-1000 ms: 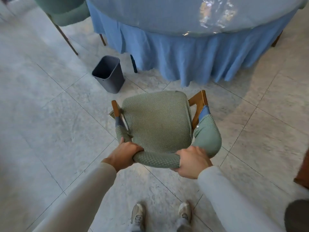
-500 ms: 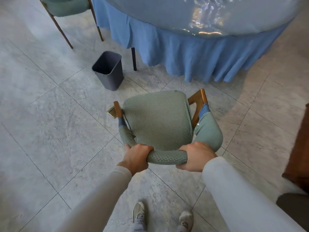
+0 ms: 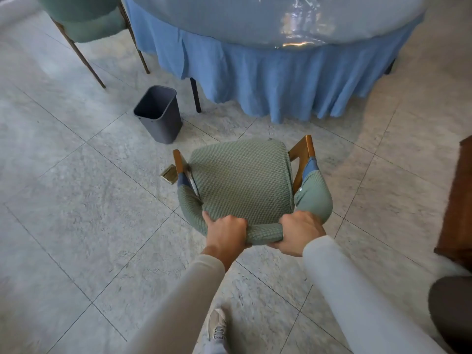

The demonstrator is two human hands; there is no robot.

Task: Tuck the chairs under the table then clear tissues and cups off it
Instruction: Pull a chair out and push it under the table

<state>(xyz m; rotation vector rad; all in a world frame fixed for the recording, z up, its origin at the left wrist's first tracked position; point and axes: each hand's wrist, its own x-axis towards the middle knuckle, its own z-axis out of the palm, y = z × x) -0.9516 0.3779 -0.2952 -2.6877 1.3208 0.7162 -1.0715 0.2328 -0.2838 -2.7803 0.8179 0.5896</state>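
A green knit-covered chair (image 3: 242,180) with wooden arm posts stands on the tiled floor in front of me, its seat facing the round table (image 3: 281,70) draped in a blue cloth under clear plastic. My left hand (image 3: 226,232) and my right hand (image 3: 298,233) both grip the curved top of the chair's backrest, close together. A gap of floor lies between the chair's front and the tablecloth. No tissues or cups show on the visible strip of tabletop.
A dark grey waste bin (image 3: 159,114) stands on the floor left of the chair, near a table leg (image 3: 195,94). A second green chair (image 3: 84,19) sits at the upper left. Dark wooden furniture (image 3: 457,200) borders the right. A small brass floor plate (image 3: 169,173) lies by the chair.
The chair and I have moved closer to the table. Both hands have shifted inward along the backrest, ending closer together.
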